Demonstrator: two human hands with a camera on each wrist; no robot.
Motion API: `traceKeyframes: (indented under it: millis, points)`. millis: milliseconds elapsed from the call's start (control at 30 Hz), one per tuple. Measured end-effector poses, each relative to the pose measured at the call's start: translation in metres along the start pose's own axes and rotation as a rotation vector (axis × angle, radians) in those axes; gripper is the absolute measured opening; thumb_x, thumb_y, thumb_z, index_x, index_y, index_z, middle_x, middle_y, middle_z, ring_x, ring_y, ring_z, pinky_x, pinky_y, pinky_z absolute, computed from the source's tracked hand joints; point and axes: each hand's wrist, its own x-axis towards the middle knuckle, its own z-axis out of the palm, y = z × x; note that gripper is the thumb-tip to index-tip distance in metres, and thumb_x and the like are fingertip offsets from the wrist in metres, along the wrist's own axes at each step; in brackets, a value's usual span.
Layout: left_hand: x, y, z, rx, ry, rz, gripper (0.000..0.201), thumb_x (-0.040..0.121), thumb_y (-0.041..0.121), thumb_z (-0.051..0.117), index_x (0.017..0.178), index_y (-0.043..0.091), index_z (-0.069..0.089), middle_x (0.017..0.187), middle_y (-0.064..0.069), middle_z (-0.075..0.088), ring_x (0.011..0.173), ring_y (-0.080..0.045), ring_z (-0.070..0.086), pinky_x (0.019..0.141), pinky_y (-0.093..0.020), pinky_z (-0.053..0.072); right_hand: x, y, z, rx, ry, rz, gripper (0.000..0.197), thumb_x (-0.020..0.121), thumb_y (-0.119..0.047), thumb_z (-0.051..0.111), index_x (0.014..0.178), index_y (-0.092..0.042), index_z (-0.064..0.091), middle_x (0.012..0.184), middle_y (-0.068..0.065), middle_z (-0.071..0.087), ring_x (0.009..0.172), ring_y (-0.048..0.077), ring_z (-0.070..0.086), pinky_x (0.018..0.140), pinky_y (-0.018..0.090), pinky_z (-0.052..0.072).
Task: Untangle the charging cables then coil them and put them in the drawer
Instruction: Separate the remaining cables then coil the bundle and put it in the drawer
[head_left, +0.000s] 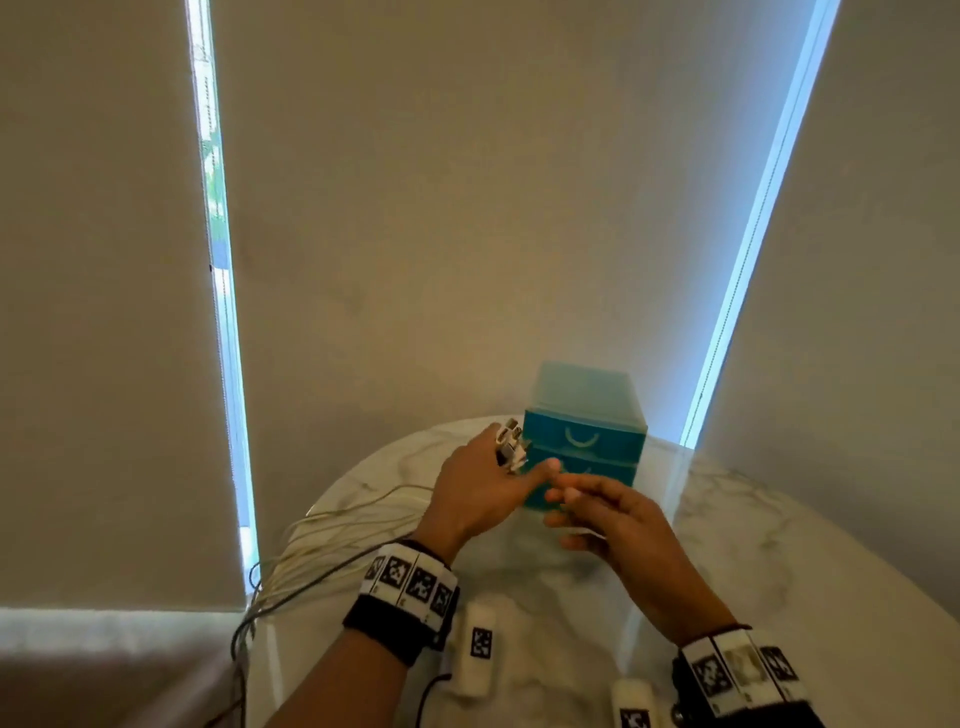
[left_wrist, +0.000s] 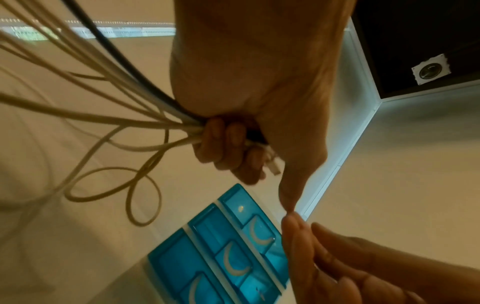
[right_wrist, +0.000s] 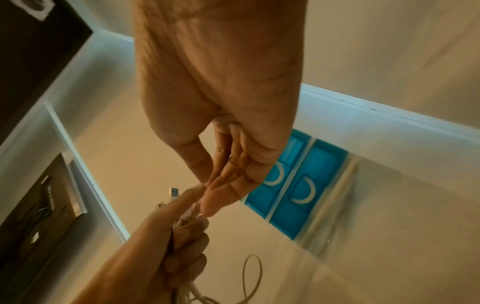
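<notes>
My left hand grips a bundle of pale charging cables and one black one, fingers curled round them. Their plug ends stick up out of the fist; a USB plug shows in the right wrist view. The loose lengths trail left over the table edge. My right hand reaches in with straight fingers, its tips at the left thumb and the cable ends; I see no cable between them. Just behind both hands stands the blue drawer unit, its drawers shut.
The round marble table carries two white tagged blocks near my wrists. Drawn blinds hang close behind the drawer unit. The cables hang off the table's left edge toward the floor.
</notes>
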Motion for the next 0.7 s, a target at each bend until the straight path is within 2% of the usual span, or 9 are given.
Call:
traceKeyframes:
  millis: [67,167,200,300,367,467,533,633,700]
  points:
    - [-0.002,0.0,0.006,0.007,-0.129,-0.024,0.053,0.085,0.072,0.07,0.126,0.039,0.058,0.117,0.016,0.074,0.106,-0.009,0.07,0.094,-0.042,0.059,-0.007,0.002,-0.005,-0.012,0.053,-0.047,0.023,0.102,-0.025,0.071,0.123,-0.015,0.075,0.112,0.007,0.082,0.099,0.024,0.079,0.076,0.031,0.064]
    - [-0.007,0.007,0.009,0.068,-0.236,-0.02,0.046,0.091,0.043,0.075,0.128,0.033,0.051,0.122,0.011,0.073,0.109,-0.015,0.07,0.098,-0.046,0.058,-0.011,-0.004,-0.014,-0.071,0.192,-0.204,0.024,0.1,-0.032,0.074,0.122,-0.024,0.075,0.116,-0.004,0.079,0.1,0.015,0.078,0.074,0.028,0.064]
    - [-0.008,0.008,0.009,0.078,-0.259,-0.004,0.045,0.092,0.04,0.075,0.129,0.034,0.05,0.123,0.01,0.072,0.11,-0.017,0.07,0.099,-0.047,0.057,-0.012,-0.006,-0.017,-0.076,0.223,-0.255,0.023,0.1,-0.031,0.074,0.122,-0.025,0.076,0.118,-0.008,0.078,0.102,0.011,0.077,0.075,0.026,0.064]
    - [-0.013,0.014,0.012,0.097,-0.334,0.064,0.049,0.091,0.051,0.068,0.135,0.037,0.051,0.13,0.01,0.069,0.115,-0.018,0.068,0.1,-0.05,0.056,-0.011,-0.007,-0.016,-0.149,0.177,-0.358,0.024,0.097,-0.026,0.079,0.12,-0.031,0.079,0.122,-0.013,0.077,0.111,0.005,0.073,0.088,0.024,0.062]
    - [-0.014,0.017,0.017,0.109,-0.384,0.119,0.04,0.096,0.049,0.068,0.132,0.036,0.055,0.127,0.007,0.066,0.113,-0.016,0.066,0.1,-0.046,0.055,-0.009,0.0,-0.012,-0.28,0.149,-0.409,0.024,0.095,-0.023,0.081,0.116,-0.036,0.08,0.12,-0.016,0.077,0.114,0.004,0.072,0.096,0.022,0.059]
    - [-0.015,0.017,0.021,0.067,-0.374,0.152,0.024,0.101,0.033,0.073,0.121,0.037,0.06,0.117,0.004,0.066,0.108,-0.015,0.066,0.096,-0.038,0.055,-0.009,0.005,-0.012,-0.356,0.151,-0.431,0.025,0.095,-0.021,0.081,0.109,-0.041,0.081,0.11,-0.025,0.078,0.111,-0.003,0.071,0.095,0.013,0.054]
    - [-0.015,0.018,0.022,0.034,-0.352,0.167,0.023,0.101,0.034,0.073,0.115,0.045,0.06,0.114,0.006,0.066,0.107,-0.014,0.067,0.094,-0.036,0.056,-0.009,0.003,-0.015,-0.357,0.154,-0.433,0.026,0.095,-0.023,0.081,0.109,-0.044,0.079,0.108,-0.031,0.076,0.112,-0.008,0.068,0.094,0.008,0.052]
    - [-0.014,0.02,0.027,0.03,-0.329,0.127,0.022,0.1,0.04,0.072,0.12,0.041,0.064,0.118,0.01,0.068,0.107,-0.01,0.067,0.099,-0.041,0.056,-0.009,0.0,-0.015,-0.311,0.24,-0.428,0.029,0.1,-0.029,0.075,0.127,-0.041,0.076,0.124,-0.03,0.072,0.118,-0.014,0.063,0.098,0.009,0.052]
    - [-0.014,0.02,0.028,0.014,-0.311,0.112,0.023,0.099,0.039,0.072,0.121,0.036,0.065,0.118,0.009,0.069,0.107,-0.01,0.068,0.099,-0.045,0.057,-0.011,0.0,-0.009,-0.338,0.159,-0.404,0.036,0.106,-0.031,0.068,0.14,-0.042,0.069,0.141,-0.03,0.063,0.129,-0.016,0.056,0.11,0.013,0.047]
